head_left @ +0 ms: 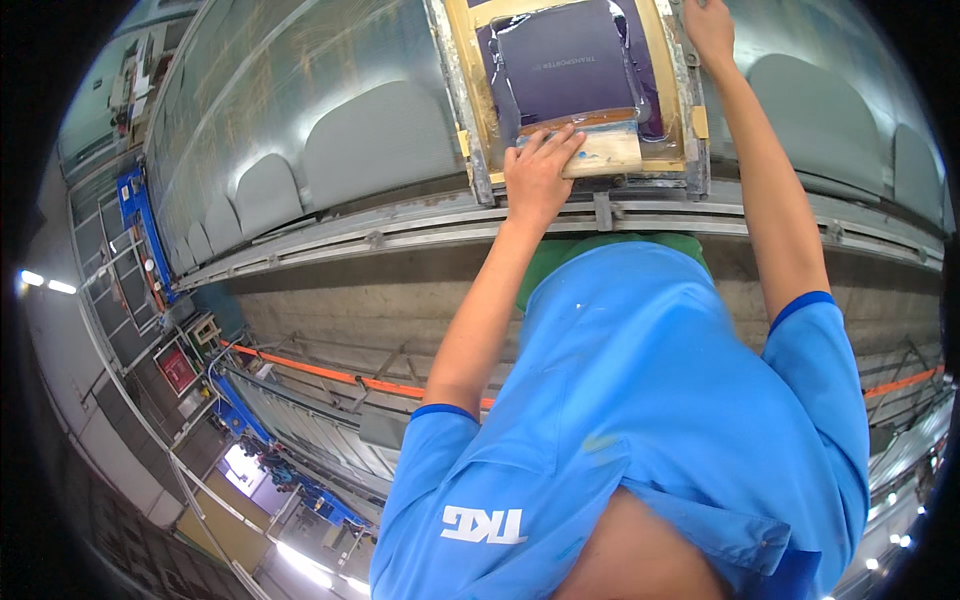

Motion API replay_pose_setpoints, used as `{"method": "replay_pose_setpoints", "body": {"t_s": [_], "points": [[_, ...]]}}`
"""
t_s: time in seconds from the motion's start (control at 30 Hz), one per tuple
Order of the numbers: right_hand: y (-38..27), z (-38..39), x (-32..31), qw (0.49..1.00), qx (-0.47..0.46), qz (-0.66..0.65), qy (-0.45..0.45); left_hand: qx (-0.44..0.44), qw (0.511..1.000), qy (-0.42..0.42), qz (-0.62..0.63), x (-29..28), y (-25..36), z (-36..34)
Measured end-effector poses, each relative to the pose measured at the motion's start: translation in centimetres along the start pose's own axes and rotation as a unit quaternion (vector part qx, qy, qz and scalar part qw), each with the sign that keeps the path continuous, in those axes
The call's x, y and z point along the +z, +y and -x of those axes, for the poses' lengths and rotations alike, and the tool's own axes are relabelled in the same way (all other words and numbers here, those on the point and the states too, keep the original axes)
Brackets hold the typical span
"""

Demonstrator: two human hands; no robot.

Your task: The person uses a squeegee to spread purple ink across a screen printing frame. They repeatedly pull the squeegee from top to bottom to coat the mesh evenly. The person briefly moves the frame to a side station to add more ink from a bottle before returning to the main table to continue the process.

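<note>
My left hand (pixel 541 172) is closed over a wooden-handled squeegee (pixel 612 150), its fingers lying across the handle's left part. The squeegee sits across the near end of a printing screen (pixel 672 100) with a worn metal frame and a yellowish border. Dark purple ink (pixel 560 62) covers the screen's middle, with glossy wet streaks along its sides. At the far right side of the frame, my right hand (pixel 708 32) has its fingers curled at the frame's edge; the upper picture edge cuts off part of it.
A long, glossy table (pixel 250 110) runs left and right, bearing rows of grey rounded flat pieces (pixel 380 150). A metal rail (pixel 400 222) lines its near edge. Behind me are an orange bar (pixel 330 370) and another long table (pixel 310 420).
</note>
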State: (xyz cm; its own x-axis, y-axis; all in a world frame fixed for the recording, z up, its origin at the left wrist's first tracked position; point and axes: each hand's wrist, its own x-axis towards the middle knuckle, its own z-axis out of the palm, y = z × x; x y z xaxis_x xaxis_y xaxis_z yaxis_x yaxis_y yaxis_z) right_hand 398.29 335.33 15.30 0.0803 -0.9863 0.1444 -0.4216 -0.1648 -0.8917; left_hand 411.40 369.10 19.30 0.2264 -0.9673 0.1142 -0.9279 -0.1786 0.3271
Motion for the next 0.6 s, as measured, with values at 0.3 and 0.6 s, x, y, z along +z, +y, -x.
{"method": "replay_pose_setpoints", "body": {"t_s": [0.3,0.6], "points": [[-10.1,11.9,18.9,0.995,0.019,-0.083,-0.053,-0.049,0.998,-0.043,-0.019,-9.3,-20.8,5.7],[-13.0,17.0,24.9,0.994,0.081,-0.028,-0.064,-0.026,0.996,-0.034,-0.074,-10.9,-28.4,10.9]]}}
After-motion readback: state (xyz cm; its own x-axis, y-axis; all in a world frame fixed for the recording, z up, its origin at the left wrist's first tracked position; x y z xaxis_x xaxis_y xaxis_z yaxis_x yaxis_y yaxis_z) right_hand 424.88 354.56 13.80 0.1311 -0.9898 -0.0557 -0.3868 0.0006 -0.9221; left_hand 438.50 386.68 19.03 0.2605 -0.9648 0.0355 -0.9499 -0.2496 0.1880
